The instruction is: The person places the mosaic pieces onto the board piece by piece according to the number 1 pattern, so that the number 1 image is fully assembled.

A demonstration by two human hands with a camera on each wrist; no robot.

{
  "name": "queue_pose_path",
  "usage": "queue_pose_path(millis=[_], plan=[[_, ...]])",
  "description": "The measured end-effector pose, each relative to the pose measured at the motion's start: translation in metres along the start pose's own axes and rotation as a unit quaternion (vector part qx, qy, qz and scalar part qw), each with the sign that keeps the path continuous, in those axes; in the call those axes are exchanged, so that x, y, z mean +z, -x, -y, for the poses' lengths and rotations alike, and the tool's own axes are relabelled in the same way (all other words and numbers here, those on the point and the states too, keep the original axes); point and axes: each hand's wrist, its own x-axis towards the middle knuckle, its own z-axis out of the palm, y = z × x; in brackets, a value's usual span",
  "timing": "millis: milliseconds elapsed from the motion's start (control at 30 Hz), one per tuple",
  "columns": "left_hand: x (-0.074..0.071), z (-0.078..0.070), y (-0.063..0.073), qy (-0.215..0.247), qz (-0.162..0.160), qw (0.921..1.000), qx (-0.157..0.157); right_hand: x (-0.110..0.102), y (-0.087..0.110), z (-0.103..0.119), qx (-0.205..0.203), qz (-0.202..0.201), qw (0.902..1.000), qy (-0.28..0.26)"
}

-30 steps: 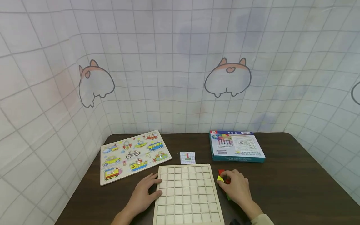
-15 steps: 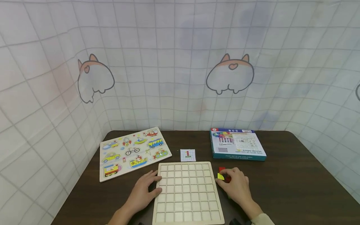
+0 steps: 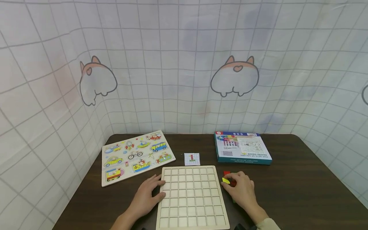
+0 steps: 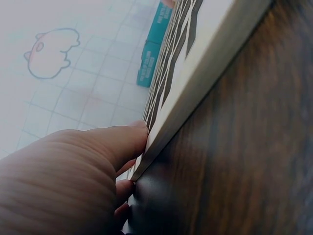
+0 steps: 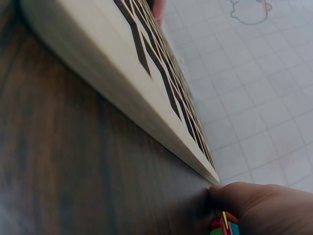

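A pale wooden grid board (image 3: pixel 186 202) lies flat on the dark table, its square cells bare. Fingertips and thumb of my left hand (image 3: pixel 146 195) rest on the board's left edge; the left wrist view shows them right at the rim. Beyond the board's right edge, my right hand (image 3: pixel 242 188) pinches a small yellow piece (image 3: pixel 226 180) between thumb and index finger. Red pieces (image 3: pixel 226 173) lie just behind and under that hand, which hides part of them. A bit of a green piece (image 5: pixel 215 231) shows below the thumb in the right wrist view.
Behind the board lies a small card (image 3: pixel 192 159) with a red and green figure on a grid. A vehicle picture puzzle (image 3: pixel 132 166) stands back left, a flat teal box (image 3: pixel 243 148) back right. A patterned white curtain (image 3: pixel 184 80) encloses the table (image 3: pixel 304 191).
The head view has tilted slightly, so everything sits a little higher. The yellow piece has shifted slightly in my right fingers; my left hand keeps its place at the board.
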Motion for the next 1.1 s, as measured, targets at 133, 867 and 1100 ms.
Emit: queue_pose_path(millis=[133, 867, 1100], plan=[[0.0014, 0.0005, -0.0005, 0.000, -0.002, 1.0000, 0.004, -0.0013, -0.0003, -0.0023, 0.008, 0.001, 1.0000, 0.005], [-0.0007, -0.0031, 0.0008, -0.002, -0.002, 1.0000, 0.006, -0.0039, -0.0006, -0.0011, -0.017, -0.050, 0.9983, -0.024], [-0.0008, -0.0023, 0.0009, 0.003, 0.002, 1.0000, 0.006, -0.0053, -0.0013, 0.0034, -0.042, -0.054, 0.9965, -0.048]])
